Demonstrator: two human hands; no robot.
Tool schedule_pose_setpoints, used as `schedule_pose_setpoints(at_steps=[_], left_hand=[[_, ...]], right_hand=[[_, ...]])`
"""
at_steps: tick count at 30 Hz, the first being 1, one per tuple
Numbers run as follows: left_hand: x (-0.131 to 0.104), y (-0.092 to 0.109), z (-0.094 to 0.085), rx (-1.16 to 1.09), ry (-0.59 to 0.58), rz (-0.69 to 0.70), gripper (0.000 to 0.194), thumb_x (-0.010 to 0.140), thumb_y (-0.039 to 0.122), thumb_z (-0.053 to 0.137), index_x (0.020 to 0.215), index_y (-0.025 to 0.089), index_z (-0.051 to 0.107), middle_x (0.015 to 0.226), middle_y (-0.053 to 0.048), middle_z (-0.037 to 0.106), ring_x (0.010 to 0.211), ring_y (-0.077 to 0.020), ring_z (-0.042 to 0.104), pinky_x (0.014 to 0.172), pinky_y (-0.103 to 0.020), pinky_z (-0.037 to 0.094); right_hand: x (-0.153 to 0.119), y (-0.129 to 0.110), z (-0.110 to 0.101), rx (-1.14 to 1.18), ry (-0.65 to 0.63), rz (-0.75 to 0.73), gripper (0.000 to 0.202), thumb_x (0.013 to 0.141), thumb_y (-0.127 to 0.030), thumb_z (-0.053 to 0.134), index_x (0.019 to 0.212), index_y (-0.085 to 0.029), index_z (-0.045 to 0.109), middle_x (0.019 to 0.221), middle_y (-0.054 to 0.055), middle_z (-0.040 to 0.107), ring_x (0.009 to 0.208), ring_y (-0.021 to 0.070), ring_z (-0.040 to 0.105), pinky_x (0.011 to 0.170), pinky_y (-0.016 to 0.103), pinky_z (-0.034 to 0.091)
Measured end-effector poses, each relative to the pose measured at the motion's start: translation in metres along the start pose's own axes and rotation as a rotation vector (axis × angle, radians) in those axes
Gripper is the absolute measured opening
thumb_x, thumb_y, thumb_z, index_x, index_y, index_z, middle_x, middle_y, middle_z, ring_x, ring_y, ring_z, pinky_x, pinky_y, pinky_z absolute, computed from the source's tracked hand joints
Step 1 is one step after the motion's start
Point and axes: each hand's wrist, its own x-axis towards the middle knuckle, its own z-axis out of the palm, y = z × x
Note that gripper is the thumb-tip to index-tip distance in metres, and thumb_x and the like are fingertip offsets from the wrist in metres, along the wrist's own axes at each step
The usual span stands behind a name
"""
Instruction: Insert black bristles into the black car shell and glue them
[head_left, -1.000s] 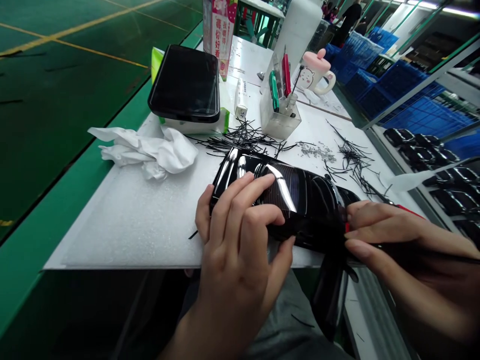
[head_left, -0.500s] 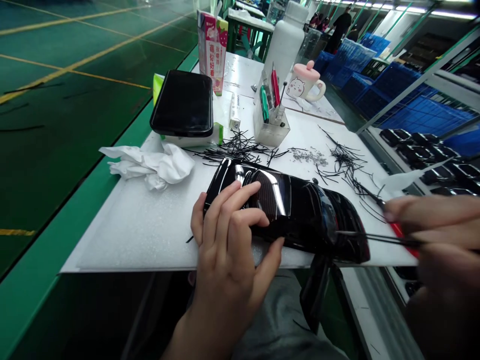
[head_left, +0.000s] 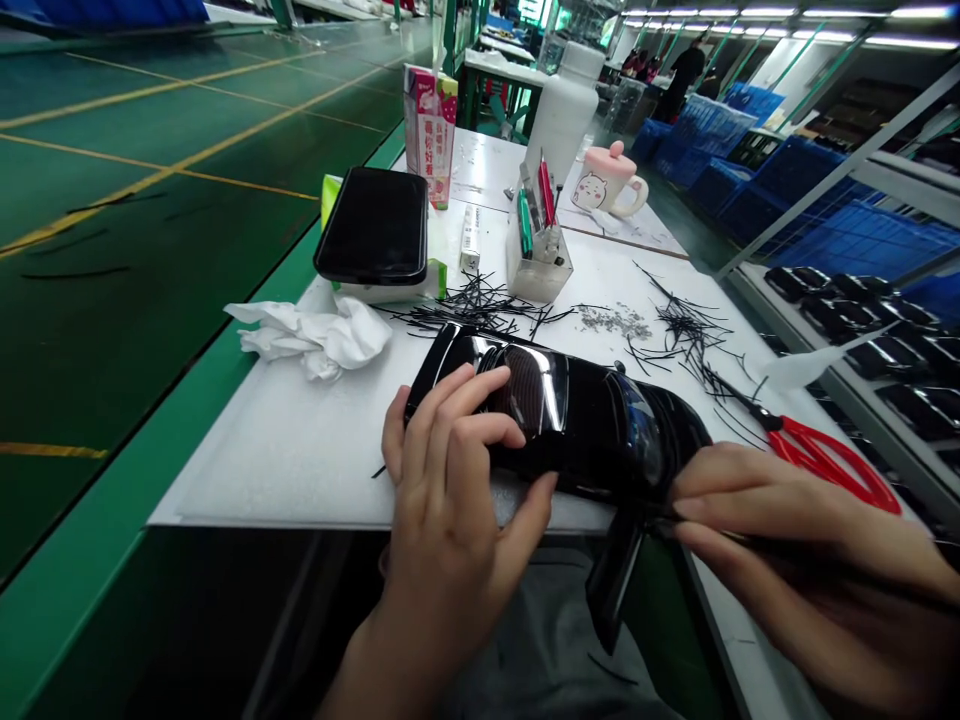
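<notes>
A glossy black model car [head_left: 592, 410] lies on the white foam-covered table, its open door [head_left: 616, 578] hanging past the front edge. My left hand [head_left: 457, 480] curls over the roof and rear, fingers on top and thumb along the near side, gripping it. Close by the car's front end, my right hand [head_left: 757, 520] pinches a thin dark tool, which looks like tweezers [head_left: 780, 545]. Its tip is hidden behind the fingers, near the door hinge. Red-handled scissors [head_left: 832, 460] rest just beyond my right hand.
Black strips [head_left: 480, 305] lie behind the car, with small grey bits [head_left: 615, 321] nearby. Around them are crumpled tissue [head_left: 319, 335], a phone [head_left: 375, 225], a tool holder [head_left: 538, 270], a lidded mug [head_left: 609, 185] and a white bottle [head_left: 566, 110]. Dark shells fill the right rack [head_left: 795, 335].
My right hand has moved left and in to the car's front near the door, uncovering the scissors' red handles. My left hand keeps its grip on the car. The view has tilted up slightly.
</notes>
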Motion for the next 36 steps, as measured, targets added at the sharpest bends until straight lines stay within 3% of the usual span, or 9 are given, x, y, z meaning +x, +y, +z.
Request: schedule_pose_setpoints(at_steps=[3,10,28,36], left_hand=[[0.0,0.001,-0.001,-0.019,0.013,-0.024,0.03,0.087,0.015,0.068,0.104,0.025,0.045,0.136,-0.011,0.065,0.141,-0.0303,0.051,0.124,-0.058,0.027],[0.001,0.006,-0.002,-0.059,0.028,-0.055,0.026,0.09,0.015,0.066,0.101,0.025,0.045,0.135,-0.009,0.067,0.142,-0.0239,0.051,0.127,-0.05,0.023],[0.0,0.006,0.0,-0.066,0.044,-0.061,0.026,0.09,0.014,0.066,0.101,0.025,0.045,0.135,-0.008,0.068,0.141,-0.0236,0.052,0.128,-0.049,0.023],[0.0,0.005,-0.001,-0.062,0.037,-0.053,0.027,0.089,0.014,0.067,0.101,0.024,0.045,0.135,-0.01,0.067,0.142,-0.0268,0.052,0.128,-0.052,0.024]], right_hand=[[0.013,0.0,0.01,-0.024,-0.09,-0.079,0.019,0.091,-0.001,0.063,0.098,-0.019,0.062,0.083,0.001,0.068,0.072,0.0103,0.067,0.061,0.02,0.055],[0.009,-0.004,0.013,-0.045,-0.097,-0.016,0.018,0.092,-0.001,0.063,0.096,-0.018,0.062,0.084,0.001,0.067,0.075,0.0091,0.066,0.064,0.02,0.054],[0.01,-0.006,0.013,-0.103,-0.108,-0.02,0.017,0.091,-0.003,0.065,0.098,-0.018,0.064,0.083,0.003,0.067,0.071,0.0132,0.065,0.058,0.024,0.054],[0.017,-0.007,0.017,-0.053,-0.14,0.058,0.018,0.093,-0.003,0.063,0.095,-0.02,0.06,0.083,0.0,0.065,0.072,0.0104,0.062,0.062,0.023,0.05]])
